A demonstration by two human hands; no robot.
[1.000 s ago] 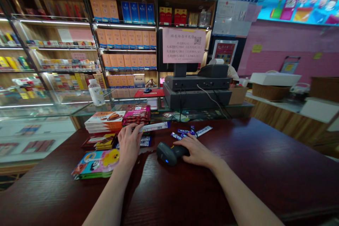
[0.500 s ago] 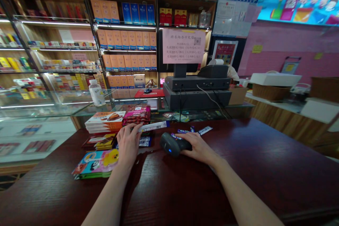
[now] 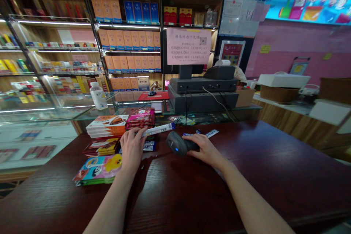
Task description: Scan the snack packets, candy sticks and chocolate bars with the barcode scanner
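Note:
Pinched in my left hand (image 3: 133,148) is a slim white and blue packet (image 3: 160,129), held just above the table and pointing right. My right hand (image 3: 204,148) is wrapped round the handle of a black barcode scanner (image 3: 176,143), whose blue light is lit and whose head faces left. Behind the scanner lie more slim packets (image 3: 212,133), partly covered by it. Other blue packets (image 3: 150,145) rest under the left hand's fingers. Left of that hand are white-and-orange boxes (image 3: 106,125), red and yellow packs (image 3: 106,147), and colourful cartoon packs (image 3: 100,168).
A dark wooden table (image 3: 175,197) spans the front. Pink-wrapped packs (image 3: 140,117) sit behind my left hand. Beyond stands a glass counter with a white bottle (image 3: 98,96), a mouse (image 3: 151,93) and a black register (image 3: 203,97) with a paper sign (image 3: 188,46). Stocked shelves line the back.
The scanner has risen slightly and its head has tilted up a little in my right hand. My left hand still holds the slim packet in nearly the same place.

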